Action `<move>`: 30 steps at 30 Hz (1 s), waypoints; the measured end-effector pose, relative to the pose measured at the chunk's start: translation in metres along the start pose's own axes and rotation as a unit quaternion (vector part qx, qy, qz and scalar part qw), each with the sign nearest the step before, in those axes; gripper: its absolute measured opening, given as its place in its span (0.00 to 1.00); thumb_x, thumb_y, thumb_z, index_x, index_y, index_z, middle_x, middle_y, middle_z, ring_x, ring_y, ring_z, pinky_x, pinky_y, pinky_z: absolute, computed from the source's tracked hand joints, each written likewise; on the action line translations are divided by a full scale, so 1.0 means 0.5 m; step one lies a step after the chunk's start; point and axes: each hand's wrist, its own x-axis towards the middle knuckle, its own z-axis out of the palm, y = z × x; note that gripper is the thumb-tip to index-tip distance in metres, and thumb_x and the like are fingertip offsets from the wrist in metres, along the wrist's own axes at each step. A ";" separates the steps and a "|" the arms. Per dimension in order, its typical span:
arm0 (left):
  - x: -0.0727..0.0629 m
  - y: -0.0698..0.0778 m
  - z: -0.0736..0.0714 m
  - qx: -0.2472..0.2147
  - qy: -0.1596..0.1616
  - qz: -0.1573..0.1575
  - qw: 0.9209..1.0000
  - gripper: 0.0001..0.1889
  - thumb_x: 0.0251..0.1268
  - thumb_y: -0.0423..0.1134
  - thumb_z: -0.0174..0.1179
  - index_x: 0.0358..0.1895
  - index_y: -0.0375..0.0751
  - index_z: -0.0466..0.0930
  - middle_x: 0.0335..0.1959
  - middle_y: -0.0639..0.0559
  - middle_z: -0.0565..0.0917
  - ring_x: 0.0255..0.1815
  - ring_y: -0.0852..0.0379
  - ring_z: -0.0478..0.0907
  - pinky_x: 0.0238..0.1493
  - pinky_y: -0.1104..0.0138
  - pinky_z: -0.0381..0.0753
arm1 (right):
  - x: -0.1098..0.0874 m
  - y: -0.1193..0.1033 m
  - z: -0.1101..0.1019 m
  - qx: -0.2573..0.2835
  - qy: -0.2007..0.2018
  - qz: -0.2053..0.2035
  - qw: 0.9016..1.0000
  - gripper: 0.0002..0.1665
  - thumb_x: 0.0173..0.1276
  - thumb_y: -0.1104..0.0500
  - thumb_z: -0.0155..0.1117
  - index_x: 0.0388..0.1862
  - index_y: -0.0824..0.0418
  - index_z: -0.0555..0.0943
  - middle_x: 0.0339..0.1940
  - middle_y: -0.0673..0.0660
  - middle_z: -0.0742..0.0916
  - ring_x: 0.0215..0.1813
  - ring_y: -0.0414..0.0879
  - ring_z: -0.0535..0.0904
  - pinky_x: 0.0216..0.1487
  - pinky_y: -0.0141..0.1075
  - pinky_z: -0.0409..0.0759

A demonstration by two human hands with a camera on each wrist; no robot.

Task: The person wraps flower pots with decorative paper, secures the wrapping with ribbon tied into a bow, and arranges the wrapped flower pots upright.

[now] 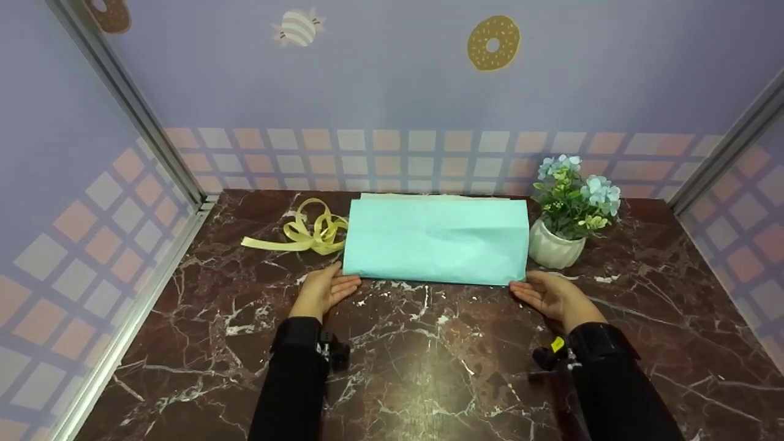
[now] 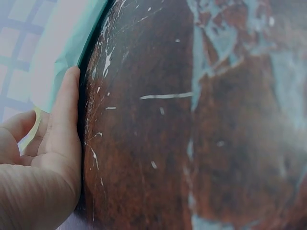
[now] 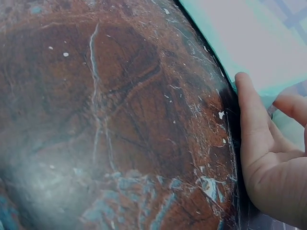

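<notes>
A folded turquoise sheet, like paper or thin fabric, lies flat in front of the back wall. A paler layer shows along its far edge. My left hand is at its near left corner, the straight fingertips touching the front edge. At the near right corner, my right hand touches the edge in the same way. In the left wrist view, the left fingers extend along the sheet's edge, thumb apart. The right wrist view has the right fingers against the edge, with the thumb by the corner.
A curled yellow ribbon lies left of the sheet. On the right, a white pot holds blue artificial flowers. The dark marbled tabletop extends toward me, bounded by patterned walls at the back and sides.
</notes>
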 end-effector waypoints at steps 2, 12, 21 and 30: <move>0.002 0.000 0.000 0.001 -0.002 -0.001 1.000 0.23 0.77 0.39 0.49 0.67 0.27 0.60 0.51 0.27 0.77 0.43 0.43 0.84 0.51 0.58 0.81 | 0.001 0.000 -0.004 -0.002 -0.008 -0.003 1.000 0.06 0.78 0.65 0.44 0.48 0.66 0.66 0.34 0.66 0.86 0.38 0.54 0.86 0.54 0.40 0.80; 0.012 0.002 -0.006 -0.008 -0.012 -0.003 1.000 0.26 0.78 0.39 0.49 0.71 0.29 0.58 0.59 0.24 0.72 0.55 0.37 0.78 0.53 0.57 0.80 | -0.001 -0.005 -0.011 -0.011 -0.042 -0.007 0.999 0.07 0.79 0.63 0.45 0.49 0.66 0.67 0.38 0.66 0.86 0.43 0.54 0.86 0.58 0.40 0.78; 0.004 -0.001 -0.015 0.018 -0.033 0.028 0.999 0.08 0.76 0.31 0.46 0.36 0.31 0.72 0.50 0.27 0.79 0.51 0.38 0.81 0.54 0.56 0.80 | -0.007 -0.006 -0.013 0.010 -0.073 -0.010 0.997 0.07 0.79 0.64 0.43 0.50 0.67 0.65 0.40 0.66 0.85 0.44 0.55 0.85 0.62 0.42 0.75; 0.007 0.005 -0.031 0.151 -0.058 0.013 0.987 0.25 0.70 0.30 0.55 0.68 0.25 0.64 0.72 0.34 0.57 0.48 0.45 0.78 0.57 0.55 0.78 | -0.006 -0.010 -0.029 -0.001 -0.133 0.009 0.991 0.18 0.80 0.67 0.39 0.35 0.68 0.76 0.44 0.66 0.86 0.49 0.54 0.84 0.66 0.41 0.68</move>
